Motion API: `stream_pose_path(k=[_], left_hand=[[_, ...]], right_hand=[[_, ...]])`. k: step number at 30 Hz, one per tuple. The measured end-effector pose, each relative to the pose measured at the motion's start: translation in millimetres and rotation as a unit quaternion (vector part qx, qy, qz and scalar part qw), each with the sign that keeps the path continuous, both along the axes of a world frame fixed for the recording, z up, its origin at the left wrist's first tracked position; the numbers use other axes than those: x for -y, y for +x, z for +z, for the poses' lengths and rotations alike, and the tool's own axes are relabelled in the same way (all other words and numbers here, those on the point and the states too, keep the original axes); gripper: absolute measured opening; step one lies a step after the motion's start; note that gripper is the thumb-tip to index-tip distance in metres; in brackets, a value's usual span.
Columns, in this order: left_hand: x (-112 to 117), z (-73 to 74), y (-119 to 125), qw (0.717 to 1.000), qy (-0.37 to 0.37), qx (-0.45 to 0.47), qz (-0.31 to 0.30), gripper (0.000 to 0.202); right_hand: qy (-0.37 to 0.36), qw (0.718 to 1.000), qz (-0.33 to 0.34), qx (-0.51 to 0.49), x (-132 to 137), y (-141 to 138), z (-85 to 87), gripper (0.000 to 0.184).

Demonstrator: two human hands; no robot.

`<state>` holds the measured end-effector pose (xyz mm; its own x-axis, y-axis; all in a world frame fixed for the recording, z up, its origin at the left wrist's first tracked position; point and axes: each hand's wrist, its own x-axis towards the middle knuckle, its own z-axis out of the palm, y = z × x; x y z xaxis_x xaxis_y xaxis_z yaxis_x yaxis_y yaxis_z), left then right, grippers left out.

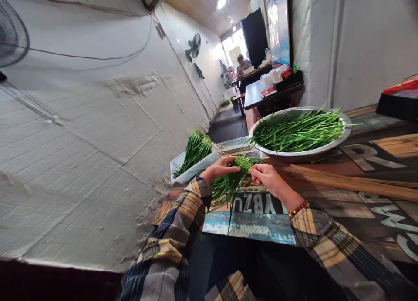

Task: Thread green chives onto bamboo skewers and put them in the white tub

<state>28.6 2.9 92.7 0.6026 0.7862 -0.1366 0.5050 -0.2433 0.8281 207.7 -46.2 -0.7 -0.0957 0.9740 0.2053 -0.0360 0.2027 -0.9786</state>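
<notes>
In the head view, my left hand (221, 168) is closed around a bunch of garlic chives (228, 185), thumb on the near side. The long green leaves hang down toward the table's front edge. At the right side of this bunch, my right hand (268, 178) pinches at the stalks with thumb and fingertips; whether a thin stick is also between them cannot be made out. A large metal bowl (297, 155) of loose chives (300, 129) stands beyond my right hand. Past my left hand, a white tray (192, 167) carries bunched chives (197, 148) with thin sticks protruding.
A bundle of thin wooden skewers (352, 183) lies along the lettered wooden table (251, 225) at the right. A black box (398, 103) with red packaging sits at the far right edge. The white wall (81, 162) rises close on the left. A person (242, 66) sits farther back.
</notes>
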Motion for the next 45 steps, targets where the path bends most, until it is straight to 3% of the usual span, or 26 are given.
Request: stream_pose_path(k=[7, 14, 19, 26, 31, 38, 42, 45], left_hand=[[-1.6, -0.7, 1.4, 0.999, -0.026, 0.013, 0.021, 0.045], [3.8, -2.4, 3.4, 0.998, -0.051, 0.015, 0.043, 0.049], [6.5, -5.3, 5.4, 0.996, -0.064, 0.020, 0.051, 0.047], [1.1, -4.0, 1.1, 0.997, -0.069, 0.011, 0.037, 0.039], [2.5, 2.7, -5.5, 0.996, -0.091, 0.014, -0.003, 0.048], [0.4, -4.7, -9.7, 0.996, -0.090, -0.002, -0.006, 0.051], [-3.3, 8.1, -21.2, 0.995, -0.095, -0.040, -0.013, 0.044], [-6.2, 17.9, -31.2, 0.992, -0.099, -0.075, -0.024, 0.043]], right_hand=[[0.041, 0.997, -0.025, 0.055, 2.8, -3.4, -1.5, 0.028], [0.130, 0.976, -0.101, 0.145, 4.8, -1.0, 0.2, 0.021], [0.146, 0.969, -0.119, 0.159, 6.5, -3.5, 2.1, 0.022], [0.099, 0.987, -0.076, 0.102, 10.5, -6.9, 2.9, 0.025], [0.025, 0.999, -0.027, 0.013, 4.7, -10.6, -1.5, 0.027], [-0.036, 0.996, 0.007, -0.076, 5.1, -19.6, -5.6, 0.036], [-0.041, 0.995, 0.052, -0.074, 7.2, -18.8, -4.8, 0.036], [-0.036, 0.996, 0.051, -0.062, 5.4, -15.3, -4.4, 0.038]])
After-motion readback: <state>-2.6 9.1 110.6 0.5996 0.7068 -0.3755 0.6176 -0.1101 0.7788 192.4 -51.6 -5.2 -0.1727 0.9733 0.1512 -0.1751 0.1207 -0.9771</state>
